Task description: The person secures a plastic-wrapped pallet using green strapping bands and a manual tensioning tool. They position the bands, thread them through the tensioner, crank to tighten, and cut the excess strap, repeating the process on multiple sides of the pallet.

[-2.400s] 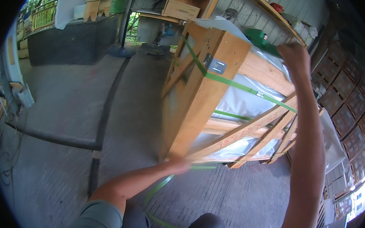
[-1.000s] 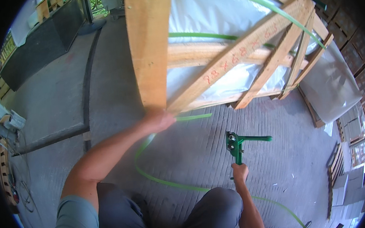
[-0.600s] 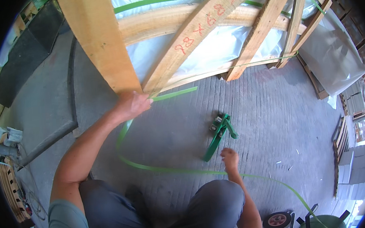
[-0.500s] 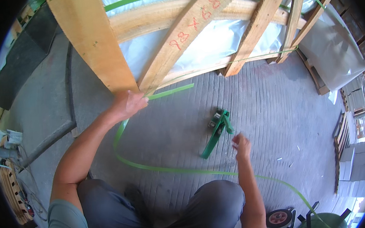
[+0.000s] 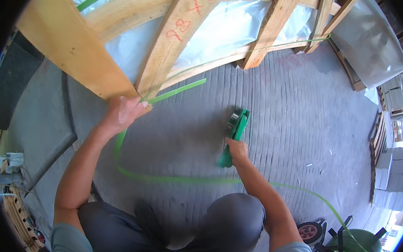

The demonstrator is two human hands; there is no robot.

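My left hand (image 5: 124,114) pinches a green strap (image 5: 177,91) at the lower corner of a wooden crate (image 5: 79,50). The strap's free end sticks out to the right of my fingers. Its long run drops from this hand, loops across the floor and passes by my right forearm toward a green reel at the lower right. My right hand (image 5: 237,150) is closed round the handle of a green strapping tool (image 5: 240,125) with a metal mechanism at its far end. The tool is tilted, just above or on the floor; I cannot tell which.
White plastic film (image 5: 222,32) covers the goods behind the crate's slats. A strap reel with a wheel (image 5: 310,231) stands at the lower right. A film-wrapped pallet load (image 5: 370,41) and stacked white blocks (image 5: 391,179) line the right side. Dark slabs (image 5: 13,79) lie at the left.
My right hand has reached left and taken hold of the strapping tool, which lay on the floor. My left hand stays on the strap at the crate corner. The view has shifted slightly.
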